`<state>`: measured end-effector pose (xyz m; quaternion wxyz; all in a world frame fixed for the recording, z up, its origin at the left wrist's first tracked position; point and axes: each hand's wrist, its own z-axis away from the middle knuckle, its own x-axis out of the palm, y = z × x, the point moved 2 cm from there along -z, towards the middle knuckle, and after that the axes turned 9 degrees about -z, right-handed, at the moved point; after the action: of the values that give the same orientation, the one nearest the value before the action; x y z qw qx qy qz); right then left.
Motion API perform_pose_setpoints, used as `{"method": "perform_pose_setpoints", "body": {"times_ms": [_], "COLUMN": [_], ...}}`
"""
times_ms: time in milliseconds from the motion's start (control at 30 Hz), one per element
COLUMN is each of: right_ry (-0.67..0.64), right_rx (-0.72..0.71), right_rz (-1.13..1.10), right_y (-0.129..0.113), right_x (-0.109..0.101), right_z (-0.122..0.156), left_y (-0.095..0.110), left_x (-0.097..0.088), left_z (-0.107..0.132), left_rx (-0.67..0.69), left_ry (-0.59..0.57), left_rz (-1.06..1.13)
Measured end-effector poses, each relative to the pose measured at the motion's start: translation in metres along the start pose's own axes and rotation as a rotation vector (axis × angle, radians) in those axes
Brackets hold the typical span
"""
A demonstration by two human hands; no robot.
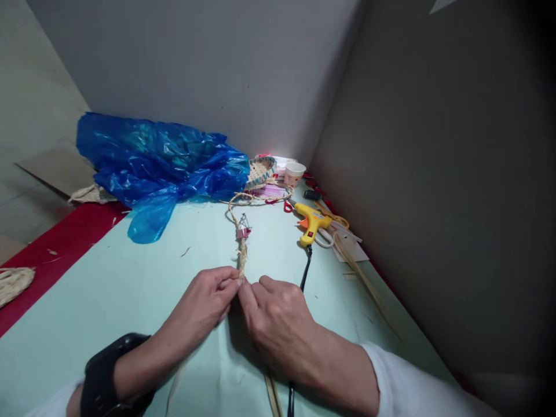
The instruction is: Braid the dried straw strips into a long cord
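A braided straw cord (241,255) runs away from me across the pale green table (130,289), with a pink binder clip (243,231) clamped on it partway along. My left hand (204,304) and my right hand (275,318) meet at the cord's near end, both with fingers pinched shut on the braid. Loose flat straw strips (273,394) trail out from under my right hand toward me. A black band sits on my left wrist.
A yellow glue gun (311,223) lies right of the cord, its black cable (304,272) passing beside my right hand. A crumpled blue plastic bag (160,162), a small woven basket (259,171) and a paper cup (294,172) sit at the back. Grey walls close in behind and right.
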<state>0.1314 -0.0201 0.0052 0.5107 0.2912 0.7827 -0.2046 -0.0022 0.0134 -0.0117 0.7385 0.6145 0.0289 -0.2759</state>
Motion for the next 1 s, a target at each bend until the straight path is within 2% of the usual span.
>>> {"method": "perform_pose_setpoints", "body": {"times_ms": [100, 233, 300, 333, 433, 500, 567, 633, 800, 1000], "right_ry": [0.111, 0.093, 0.068, 0.078, 0.125, 0.015, -0.158, -0.231, -0.162, -0.193], "right_rx": [-0.122, -0.143, -0.052, 0.039, 0.412, 0.540, 0.564, 0.581, 0.597, 0.526], "right_rz": [0.040, -0.051, -0.223, -0.329, -0.645, -0.929, -1.233, -1.378, -1.190, -1.032], "right_y": [-0.008, -0.009, -0.002, 0.004, 0.025, 0.034, 0.036, 0.035, 0.035, 0.033], "right_x": [0.003, 0.002, -0.003, -0.007, -0.015, -0.011, -0.003, 0.005, 0.007, -0.005], "right_z": [0.005, 0.007, 0.004, 0.002, -0.006, -0.009, -0.010, -0.009, -0.010, -0.015], "left_y": [0.001, 0.003, 0.004, 0.004, 0.004, 0.005, 0.006, 0.008, 0.012, 0.015], "left_x": [0.001, -0.001, -0.004, -0.005, -0.010, -0.010, -0.010, -0.009, -0.007, -0.007], "left_z": [0.000, 0.000, 0.000, 0.001, 0.002, 0.003, 0.004, 0.005, 0.008, 0.010], "left_rx": [-0.050, -0.033, -0.010, -0.004, 0.005, 0.021, 0.047, 0.069, 0.021, 0.003], "left_ry": [-0.073, -0.116, -0.114, -0.110, -0.108, -0.138, -0.173, -0.191, -0.159, -0.119], "left_rz": [0.162, 0.231, 0.208, 0.191, 0.166, 0.187, 0.231, 0.272, 0.312, 0.313]}}
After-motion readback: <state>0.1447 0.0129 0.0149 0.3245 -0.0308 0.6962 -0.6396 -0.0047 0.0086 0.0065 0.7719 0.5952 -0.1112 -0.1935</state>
